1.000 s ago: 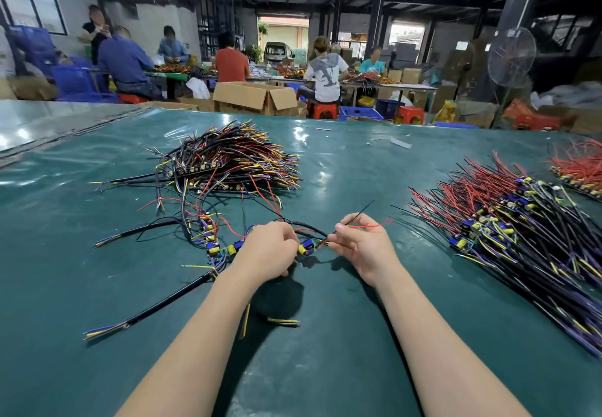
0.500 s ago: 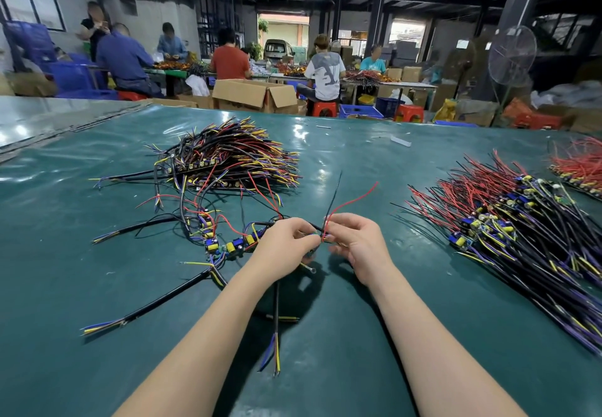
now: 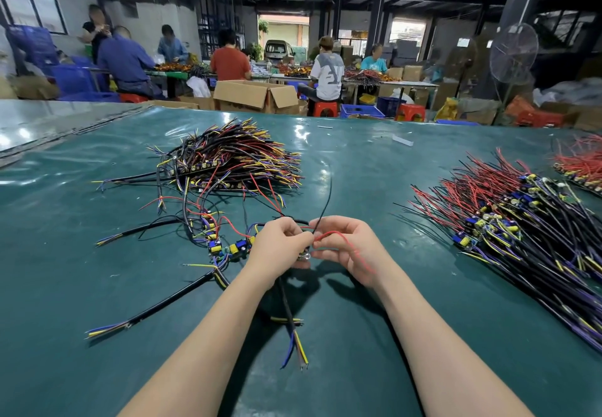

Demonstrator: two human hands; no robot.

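Wire harness (image 3: 288,305) ran up the lower middle of the frame. Its black sheathed trunk went almost straight up the picture, from stripped blue, yellow and white tips (image 3: 298,351) near the bottom to the two hands at the centre. The left hand (image 3: 278,248) was curled round the trunk's upper end, fingers clenched on it. The right hand (image 3: 353,248) sat just beside it, fingertips meeting, and pinched the red lead (image 3: 356,252), which looped over that hand towards the wrist. A thin black lead (image 3: 327,201) rose from the same meeting point towards the upper middle.

The harness's long axis thus lay near-to-far between the forearms. The joint where the leads branch sat at both sets of fingertips, neither hand nearer, and I judged the coming twist or pull would turn on that spot. Whatever small part lay between the fingertips was too hidden to name.

Left of centre, on the glossy, slightly rippled teal worktop (image 3: 97,270), lay small boards (image 3: 228,248) with yellow and blue components, strung on supple matte cables. Up-left sat a bristling heap of harnesses (image 3: 234,159). To the right lay a long fan of red and black wires (image 3: 508,221). Beyond the far edge stood a cardboard box (image 3: 257,95) and seated people (image 3: 325,71).
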